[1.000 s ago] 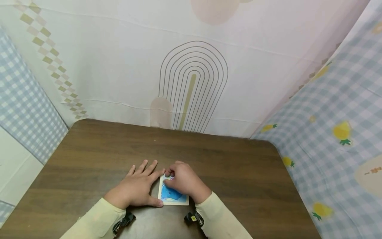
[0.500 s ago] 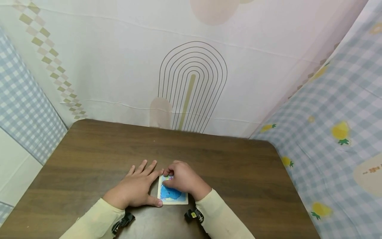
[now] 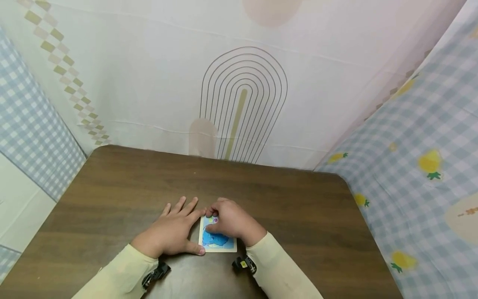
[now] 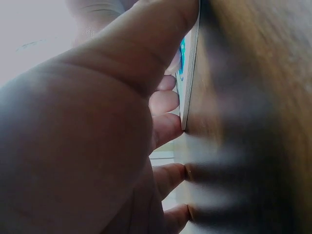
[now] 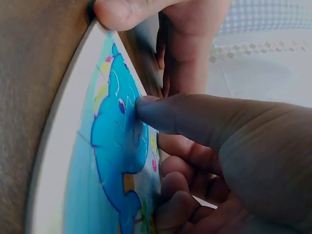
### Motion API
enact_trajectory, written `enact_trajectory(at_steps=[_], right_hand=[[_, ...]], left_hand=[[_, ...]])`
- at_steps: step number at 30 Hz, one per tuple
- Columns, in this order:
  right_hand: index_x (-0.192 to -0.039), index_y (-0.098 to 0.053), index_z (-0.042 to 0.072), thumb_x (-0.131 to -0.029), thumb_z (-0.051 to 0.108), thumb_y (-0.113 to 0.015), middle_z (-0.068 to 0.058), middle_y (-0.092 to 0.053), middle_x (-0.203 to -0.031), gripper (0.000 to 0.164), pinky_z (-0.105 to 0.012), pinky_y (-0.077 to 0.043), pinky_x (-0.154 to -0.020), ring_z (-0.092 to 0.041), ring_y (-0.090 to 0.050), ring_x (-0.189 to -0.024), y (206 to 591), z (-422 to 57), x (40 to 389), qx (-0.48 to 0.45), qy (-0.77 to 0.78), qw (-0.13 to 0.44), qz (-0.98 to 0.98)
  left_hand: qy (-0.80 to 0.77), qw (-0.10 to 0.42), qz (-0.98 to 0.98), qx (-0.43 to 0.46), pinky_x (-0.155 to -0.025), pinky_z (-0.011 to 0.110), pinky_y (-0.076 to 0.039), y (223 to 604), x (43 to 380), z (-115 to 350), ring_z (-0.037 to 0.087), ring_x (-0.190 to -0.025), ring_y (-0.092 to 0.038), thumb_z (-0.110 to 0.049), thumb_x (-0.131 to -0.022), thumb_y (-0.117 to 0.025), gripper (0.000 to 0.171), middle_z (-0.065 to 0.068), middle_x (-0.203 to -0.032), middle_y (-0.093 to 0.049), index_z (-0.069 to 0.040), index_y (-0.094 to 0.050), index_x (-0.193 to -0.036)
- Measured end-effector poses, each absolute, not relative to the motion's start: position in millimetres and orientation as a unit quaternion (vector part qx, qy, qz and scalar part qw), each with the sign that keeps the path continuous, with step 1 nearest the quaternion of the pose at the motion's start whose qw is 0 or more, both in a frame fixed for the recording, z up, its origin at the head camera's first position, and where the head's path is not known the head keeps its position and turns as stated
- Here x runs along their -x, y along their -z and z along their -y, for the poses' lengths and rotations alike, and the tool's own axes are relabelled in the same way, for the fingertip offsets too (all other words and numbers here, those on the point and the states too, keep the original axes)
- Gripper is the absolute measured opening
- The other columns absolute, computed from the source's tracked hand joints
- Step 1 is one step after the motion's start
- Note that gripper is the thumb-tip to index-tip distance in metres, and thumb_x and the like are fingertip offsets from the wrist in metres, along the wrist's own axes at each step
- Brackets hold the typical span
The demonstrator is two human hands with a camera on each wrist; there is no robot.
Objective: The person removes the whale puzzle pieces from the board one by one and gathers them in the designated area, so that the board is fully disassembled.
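Observation:
A small framed jigsaw puzzle (image 3: pixel 221 246) lies flat on the table, showing a blue dolphin-like animal with fine cut lines in the right wrist view. My left hand (image 3: pixel 168 235) rests beside it with fingers spread on the wood; its thumb touches the near left corner and its index fingertip the far left one. Over the puzzle is my right hand (image 3: pixel 236 223), holding it with the thumb (image 5: pixel 161 113) pressed on the picture and the other fingers curled at the far edge. That hand hides the puzzle's upper right part. In the left wrist view only the puzzle's thin edge (image 4: pixel 189 87) shows.
The brown wooden table (image 3: pixel 291 216) has rounded far corners. Behind it hangs a pale printed cloth (image 3: pixel 157 83), with blue checked cloth (image 3: pixel 388 199) along the right side. Black camera mounts (image 3: pixel 244 263) sit on both wrists.
Both hands and the puzzle keep nearly the same place. The head view has shifted slightly, so the whole scene sits a little higher.

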State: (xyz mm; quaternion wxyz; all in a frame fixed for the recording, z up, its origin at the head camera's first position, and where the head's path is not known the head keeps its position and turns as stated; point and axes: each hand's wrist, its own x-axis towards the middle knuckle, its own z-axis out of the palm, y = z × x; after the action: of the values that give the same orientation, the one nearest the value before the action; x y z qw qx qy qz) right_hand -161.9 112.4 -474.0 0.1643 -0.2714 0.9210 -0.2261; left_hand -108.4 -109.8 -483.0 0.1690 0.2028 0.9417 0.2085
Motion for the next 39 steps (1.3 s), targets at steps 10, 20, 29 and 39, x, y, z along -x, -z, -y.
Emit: enact_trajectory(at_steps=[10, 20, 29, 39], right_hand=[[-0.103, -0.079, 0.018, -0.089, 0.022, -0.097, 0.002, -0.067, -0.098, 0.023, -0.025, -0.05, -0.074, -0.009, -0.056, -0.085, 464, -106, 173, 0.266, 0.205, 0.216, -0.917], [-0.104, -0.076, 0.018, -0.09, 0.021, -0.097, -0.002, -0.069, -0.102, 0.025, -0.027, -0.052, -0.075, -0.011, -0.058, -0.085, 458, -103, 176, 0.251, 0.193, 0.245, -0.916], [-0.103, -0.072, 0.016, -0.091, 0.02, -0.096, 0.003, -0.064, -0.095, 0.027, -0.026, -0.049, -0.071, -0.01, -0.056, -0.082, 461, -103, 173, 0.253, 0.202, 0.241, -0.915], [-0.111, -0.075, 0.018, -0.092, 0.022, -0.095, 0.005, -0.065, -0.101, 0.027, -0.025, -0.05, -0.079, -0.009, -0.056, -0.089, 469, -108, 164, 0.273, 0.205, 0.191, -0.92]], left_hand=[[-0.203, 0.167, -0.944, -0.202, -0.13, 0.087, -0.014, 482, 108, 111, 0.054, -0.174, -0.011, -0.084, -0.08, -0.085, 0.116, 0.017, -0.189, -0.019, -0.026, -0.047, -0.173], [-0.204, 0.164, -0.944, -0.203, -0.13, 0.087, -0.013, 481, 109, 110, 0.054, -0.174, -0.011, -0.083, -0.08, -0.085, 0.116, 0.017, -0.189, -0.019, -0.028, -0.046, -0.174], [-0.207, 0.175, -0.942, -0.196, -0.13, 0.086, -0.013, 482, 107, 112, 0.053, -0.174, -0.01, -0.082, -0.079, -0.086, 0.117, 0.016, -0.189, -0.018, -0.03, -0.044, -0.175], [-0.213, 0.166, -0.942, -0.202, -0.129, 0.087, -0.014, 480, 107, 111, 0.055, -0.173, -0.012, -0.081, -0.08, -0.086, 0.114, 0.018, -0.188, -0.021, -0.028, -0.048, -0.172]])
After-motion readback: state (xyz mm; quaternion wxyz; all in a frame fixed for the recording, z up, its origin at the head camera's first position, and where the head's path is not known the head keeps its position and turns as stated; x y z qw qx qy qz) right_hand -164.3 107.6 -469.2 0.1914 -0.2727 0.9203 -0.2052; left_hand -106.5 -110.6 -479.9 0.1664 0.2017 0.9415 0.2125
